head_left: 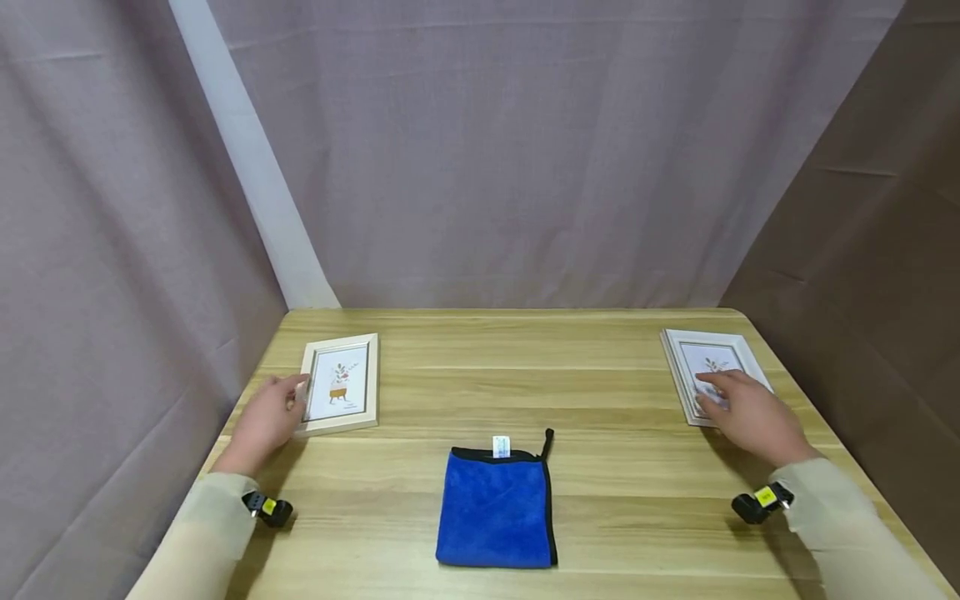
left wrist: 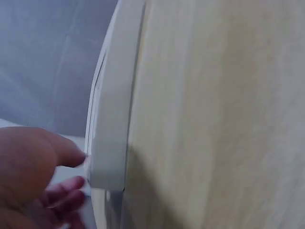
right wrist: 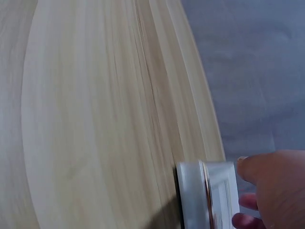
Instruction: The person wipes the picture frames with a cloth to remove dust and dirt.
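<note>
Presently, left hand (head_left: 266,418) at edge of cream rectangular picture frame (head_left: 341,385); grip, we cannot tell. Right hand (head_left: 757,418) over white rectangular picture frame (head_left: 708,360), fingers (head_left: 722,383) parted. Both frames on wood-grain counter (head_left: 517,383).

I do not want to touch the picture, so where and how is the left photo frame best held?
Probably pinch the left photo frame by its left border, coming from the left: the left hand is at that side, and the pale border surrounds the face-up picture.
</note>
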`<action>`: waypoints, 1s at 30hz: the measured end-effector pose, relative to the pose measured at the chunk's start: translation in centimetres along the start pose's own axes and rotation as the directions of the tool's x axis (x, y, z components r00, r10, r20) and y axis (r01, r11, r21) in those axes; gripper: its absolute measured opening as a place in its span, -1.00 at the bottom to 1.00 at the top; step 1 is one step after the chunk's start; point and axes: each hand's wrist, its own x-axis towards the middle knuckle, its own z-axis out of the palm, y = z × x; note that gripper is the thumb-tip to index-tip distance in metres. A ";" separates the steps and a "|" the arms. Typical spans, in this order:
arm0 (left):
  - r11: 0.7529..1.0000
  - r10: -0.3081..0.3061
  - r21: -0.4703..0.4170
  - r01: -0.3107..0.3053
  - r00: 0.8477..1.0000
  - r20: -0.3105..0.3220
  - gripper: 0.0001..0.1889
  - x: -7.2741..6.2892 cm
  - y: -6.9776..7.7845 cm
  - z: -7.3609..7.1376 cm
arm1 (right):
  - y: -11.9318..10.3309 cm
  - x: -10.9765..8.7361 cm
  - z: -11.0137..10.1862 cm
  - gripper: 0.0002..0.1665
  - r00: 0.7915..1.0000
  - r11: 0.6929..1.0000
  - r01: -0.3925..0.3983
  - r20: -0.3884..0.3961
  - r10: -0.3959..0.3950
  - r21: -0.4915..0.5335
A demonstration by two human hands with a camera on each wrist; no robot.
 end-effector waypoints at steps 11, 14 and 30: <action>0.985 0.150 -0.073 -0.158 0.983 -0.111 -0.60 -0.9 7.4 3.4 | 5.1 -1.1 -2.0 -0.29 0.983 0.984 -0.177 0.049 0.178 -0.019; 0.974 0.199 -0.094 -0.207 0.976 -0.087 -0.59 -1.4 9.9 4.3 | 6.5 -1.1 -2.4 -0.27 0.973 0.976 -0.219 0.075 0.220 -0.019; 0.933 0.318 -0.210 -0.291 0.942 0.107 -0.60 -3.3 16.2 6.4 | 9.8 -0.2 -1.8 -0.43 0.946 0.962 -0.268 0.175 0.273 -0.055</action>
